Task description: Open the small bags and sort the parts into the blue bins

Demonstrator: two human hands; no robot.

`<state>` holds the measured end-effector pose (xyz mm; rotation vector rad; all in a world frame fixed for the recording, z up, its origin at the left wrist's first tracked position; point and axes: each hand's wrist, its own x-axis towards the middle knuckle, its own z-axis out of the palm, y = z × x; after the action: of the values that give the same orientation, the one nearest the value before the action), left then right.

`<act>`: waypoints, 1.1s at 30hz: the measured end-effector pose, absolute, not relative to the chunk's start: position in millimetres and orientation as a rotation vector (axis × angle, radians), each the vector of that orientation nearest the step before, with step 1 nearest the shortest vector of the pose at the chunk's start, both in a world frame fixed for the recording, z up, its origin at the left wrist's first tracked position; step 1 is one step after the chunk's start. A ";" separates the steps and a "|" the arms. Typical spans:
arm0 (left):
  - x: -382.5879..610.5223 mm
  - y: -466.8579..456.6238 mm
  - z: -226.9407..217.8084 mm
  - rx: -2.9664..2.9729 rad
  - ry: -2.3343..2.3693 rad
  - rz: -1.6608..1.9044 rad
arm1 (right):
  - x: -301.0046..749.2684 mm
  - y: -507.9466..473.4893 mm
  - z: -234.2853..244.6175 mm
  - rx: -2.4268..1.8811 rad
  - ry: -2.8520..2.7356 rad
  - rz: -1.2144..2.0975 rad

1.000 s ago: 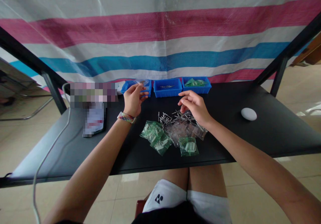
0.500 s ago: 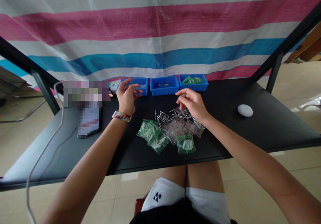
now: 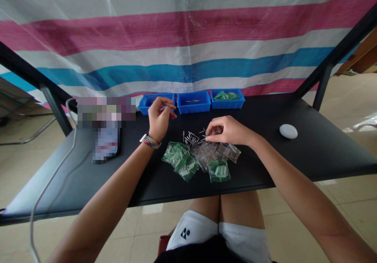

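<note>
My left hand (image 3: pixel 160 118) hovers over the black table (image 3: pixel 309 157), just in front of the left blue bin (image 3: pixel 147 102). Its fingers are loosely curled and apart, with nothing in them. My right hand (image 3: pixel 227 131) rests low on a heap of small clear bags (image 3: pixel 216 153) and loose metal pins (image 3: pixel 191 138). Its fingertips are pinched together at the heap's edge, and what they hold is too small to make out. Small bags of green and white parts (image 3: pixel 180 159) lie just left of and below the clear ones.
A middle blue bin (image 3: pixel 194 102) holds a few pins and a right blue bin (image 3: pixel 228 98) holds green bags. A white oval object (image 3: pixel 288 131) lies at the right. A blurred flat item (image 3: pixel 106 141) and a white cable (image 3: pixel 50 176) are at the left. A striped tarp (image 3: pixel 188 39) hangs behind.
My left hand let go of a clear bag over the left bin and drew back with its fingers curled. My right hand dropped lower and leftward onto the pile and pinched.
</note>
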<state>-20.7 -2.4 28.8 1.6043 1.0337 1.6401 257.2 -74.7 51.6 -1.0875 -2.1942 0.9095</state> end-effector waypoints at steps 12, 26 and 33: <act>-17.3 -4.8 27.0 1.632 1.012 1.605 | 244.5 -82.2 47.0 -1.009 -2.406 0.841; -9.2 -21.0 40.2 1.628 0.919 1.404 | 237.6 -73.0 41.5 -0.955 -1.703 1.139; -1.2 -36.5 46.3 1.770 0.751 0.940 | 235.3 -68.1 35.6 -0.913 -1.271 1.290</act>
<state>-1.2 -36.5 46.3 1.7701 0.7510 0.9399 235.3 -68.1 35.6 -0.9128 -1.2714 1.2899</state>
